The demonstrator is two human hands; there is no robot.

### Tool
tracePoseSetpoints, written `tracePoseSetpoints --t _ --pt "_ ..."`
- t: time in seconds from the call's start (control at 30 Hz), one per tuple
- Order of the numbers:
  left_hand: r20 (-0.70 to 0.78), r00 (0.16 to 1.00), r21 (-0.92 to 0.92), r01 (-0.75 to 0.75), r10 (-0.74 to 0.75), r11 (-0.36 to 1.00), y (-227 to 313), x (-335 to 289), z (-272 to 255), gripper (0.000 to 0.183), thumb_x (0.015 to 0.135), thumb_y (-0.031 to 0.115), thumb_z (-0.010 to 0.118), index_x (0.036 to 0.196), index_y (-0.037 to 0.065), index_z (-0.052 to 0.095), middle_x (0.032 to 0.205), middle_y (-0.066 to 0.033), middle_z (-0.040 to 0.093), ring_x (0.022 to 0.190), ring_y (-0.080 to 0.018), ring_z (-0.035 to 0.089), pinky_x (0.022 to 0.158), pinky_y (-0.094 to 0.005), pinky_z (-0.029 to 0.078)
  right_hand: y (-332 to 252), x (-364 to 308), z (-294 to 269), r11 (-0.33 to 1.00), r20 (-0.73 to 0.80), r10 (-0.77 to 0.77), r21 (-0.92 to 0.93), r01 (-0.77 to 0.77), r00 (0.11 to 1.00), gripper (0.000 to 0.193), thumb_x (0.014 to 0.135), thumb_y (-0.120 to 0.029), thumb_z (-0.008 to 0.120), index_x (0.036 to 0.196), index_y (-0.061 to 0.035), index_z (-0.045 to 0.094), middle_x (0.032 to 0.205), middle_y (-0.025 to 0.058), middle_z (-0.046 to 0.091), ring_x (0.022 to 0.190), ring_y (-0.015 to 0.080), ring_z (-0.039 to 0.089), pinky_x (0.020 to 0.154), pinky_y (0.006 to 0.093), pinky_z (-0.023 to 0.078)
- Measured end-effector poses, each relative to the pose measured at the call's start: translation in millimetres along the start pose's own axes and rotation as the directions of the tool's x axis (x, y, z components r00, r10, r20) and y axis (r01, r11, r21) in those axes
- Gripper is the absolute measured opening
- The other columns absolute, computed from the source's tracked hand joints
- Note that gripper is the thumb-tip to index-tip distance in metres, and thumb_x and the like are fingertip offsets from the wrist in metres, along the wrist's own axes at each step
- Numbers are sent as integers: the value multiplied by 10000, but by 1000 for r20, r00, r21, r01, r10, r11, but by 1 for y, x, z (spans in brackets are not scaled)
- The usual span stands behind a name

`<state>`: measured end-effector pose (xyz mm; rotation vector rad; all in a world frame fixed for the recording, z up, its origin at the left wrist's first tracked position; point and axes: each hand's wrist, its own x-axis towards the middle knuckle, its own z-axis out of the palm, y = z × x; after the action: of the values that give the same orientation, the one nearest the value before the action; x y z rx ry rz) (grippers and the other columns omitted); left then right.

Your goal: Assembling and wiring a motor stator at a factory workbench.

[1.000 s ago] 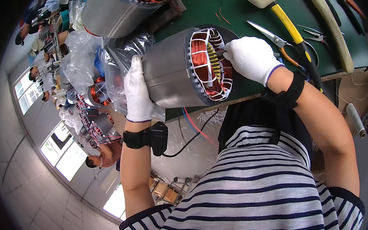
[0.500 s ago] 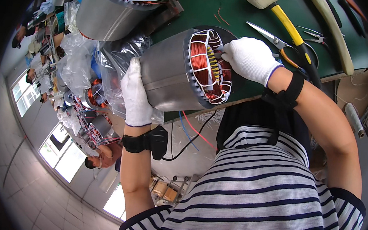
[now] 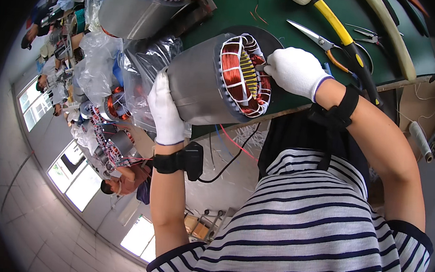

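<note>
A grey cylindrical motor stator (image 3: 196, 78) lies on its side on the green bench, its open end toward the right. Copper windings (image 3: 230, 63) ring that end, laced with white cord, with yellow strips inside. My left hand (image 3: 166, 106), in a white knit glove, grips the stator's rear end, fingers along the rim and partly hidden. At the far side of the windings, my gloved right hand (image 3: 296, 70) is closed around a slim tool; its grey tip (image 3: 260, 67) reaches the coil edge and a blue end (image 3: 327, 68) shows behind the fist.
Scissors (image 3: 319, 42), a yellow-handled mallet (image 3: 333, 22), small pliers (image 3: 371, 38) and a long wooden bar (image 3: 391, 37) lie at the right. Another stator (image 3: 135, 12) stands at the back left, near clear plastic bags (image 3: 98, 65). Other people sit at far left.
The stator has turned slightly, and the seam along its side has shifted. My right hand and the tool have moved slightly along the coil edge. My left hand stays at the rear end.
</note>
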<state>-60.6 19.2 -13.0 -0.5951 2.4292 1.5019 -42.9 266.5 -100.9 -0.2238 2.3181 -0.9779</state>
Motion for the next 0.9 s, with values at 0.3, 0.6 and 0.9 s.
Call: tracePoseSetpoints --t 0.3,0.6,0.9 --pt "-59 998 -72 5 -9 997 -1 -11 6 406 999 285 419 1167 -46 583 1058 -104 632 938 -163 595 836 -287 474 -4 7 -2 1000 76 6 -31 -4 997 225 876 -235 575 878 -44 694 779 181 666 778 340 662 725 420 528" --pt "-53 999 -77 -16 12 997 2 -11 9 404 1002 272 412 1180 -56 566 1066 -102 629 945 -161 594 846 -288 470 -4 9 -6 1000 126 14 21 -17 992 231 879 -225 594 958 -39 704 855 186 686 809 334 675 731 401 537" --pt "-78 957 161 -265 280 951 -38 -57 -6 514 1018 342 307 1275 -60 499 1210 -152 581 1118 -204 543 959 -330 415 7 -28 10 992 90 -2 128 -10 996 248 882 -246 555 872 -41 694 787 198 665 784 360 659 718 440 521"
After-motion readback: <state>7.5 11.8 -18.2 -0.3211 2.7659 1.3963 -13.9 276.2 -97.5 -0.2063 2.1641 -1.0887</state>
